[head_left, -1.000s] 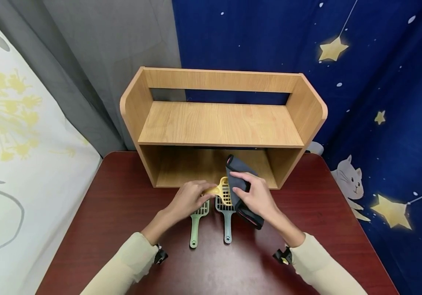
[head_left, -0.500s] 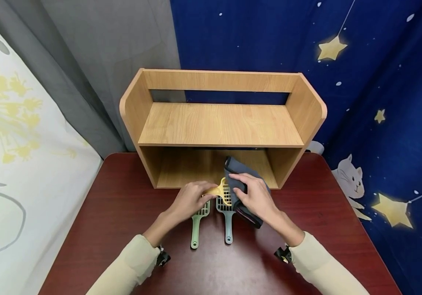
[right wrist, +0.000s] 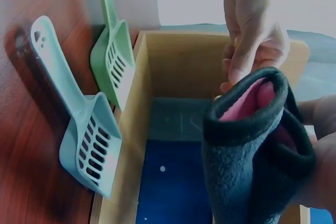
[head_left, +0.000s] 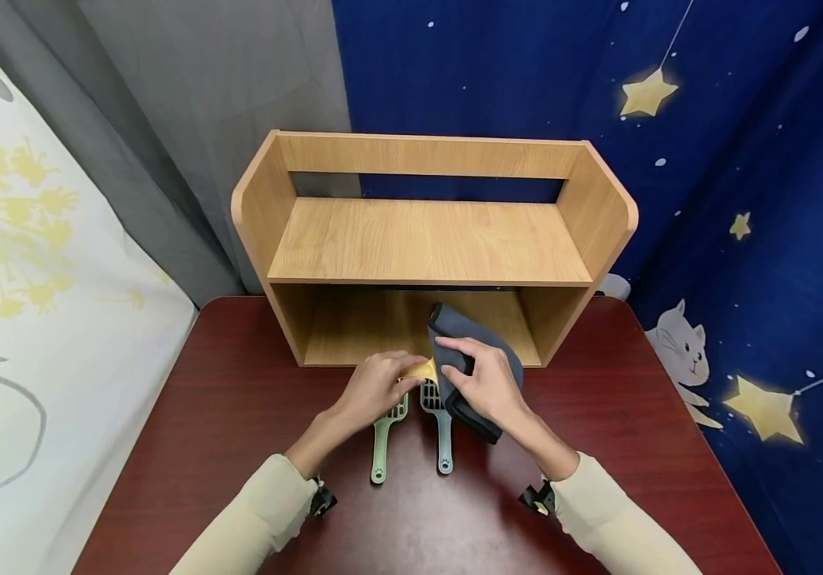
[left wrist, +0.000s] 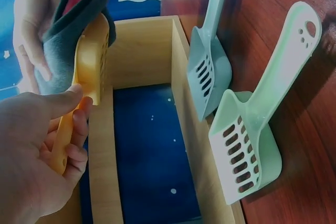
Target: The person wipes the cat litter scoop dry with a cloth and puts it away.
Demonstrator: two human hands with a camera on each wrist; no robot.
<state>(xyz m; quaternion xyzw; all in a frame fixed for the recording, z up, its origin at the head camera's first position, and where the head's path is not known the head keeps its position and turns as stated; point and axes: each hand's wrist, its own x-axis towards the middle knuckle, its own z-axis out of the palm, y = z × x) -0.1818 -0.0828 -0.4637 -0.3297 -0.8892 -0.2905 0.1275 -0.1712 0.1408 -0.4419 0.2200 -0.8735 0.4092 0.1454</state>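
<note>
My left hand [head_left: 377,386] pinches the handle of a yellow litter scoop [left wrist: 90,61] between thumb and fingers. In my right hand [head_left: 484,382] is a folded dark grey cloth [right wrist: 236,166] with black edging and a pink inner side. The cloth lies against the scoop's slotted head, covering most of it in the head view. Below the hands, a green litter scoop [head_left: 380,447] and a blue litter scoop [head_left: 444,439] lie side by side on the table, handles toward me.
A wooden two-tier shelf [head_left: 429,239] stands at the back of the dark red table [head_left: 239,431], just beyond the hands. The two lying scoops' heads are near its front edge. Grey, white and blue star-patterned curtains [head_left: 526,72] hang behind and beside the table.
My right hand has moved the cloth slightly left, so it now hides most of the yellow scoop's head. The left hand stays nearly still, and the lying scoops have not moved.
</note>
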